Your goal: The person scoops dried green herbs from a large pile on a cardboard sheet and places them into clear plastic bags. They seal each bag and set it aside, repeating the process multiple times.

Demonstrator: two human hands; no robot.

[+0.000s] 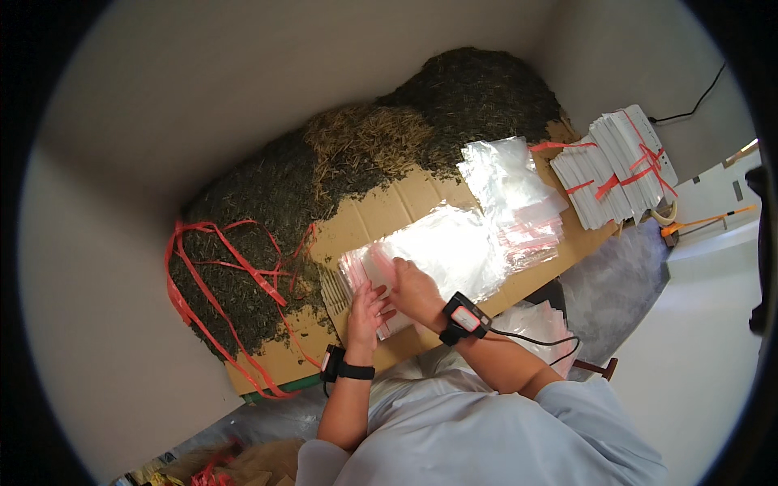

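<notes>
A stack of clear plastic zip bags (446, 243) with pink-red edge strips lies on the cardboard in front of me. My right hand (415, 293) is over the stack's left end, its fingers curled in a pinch at a bag's pink edge. Close beside it, at the same end, my left hand (369, 314) has its fingers apart and slightly bent, next to the bag edges. Whether those fingers touch the plastic is hard to see. A second pile of clear bags (506, 182) overlaps the far right of the stack.
Dark dried plant matter (478, 93) is heaped along the wall, with a lighter brown patch (365, 142). Red plastic ribbon (223, 243) trails at left. Bundled white card sheets (620, 166) tied in red stand at right. More bags (527, 324) lie by my lap. Flattened cardboard (381, 202) covers the table.
</notes>
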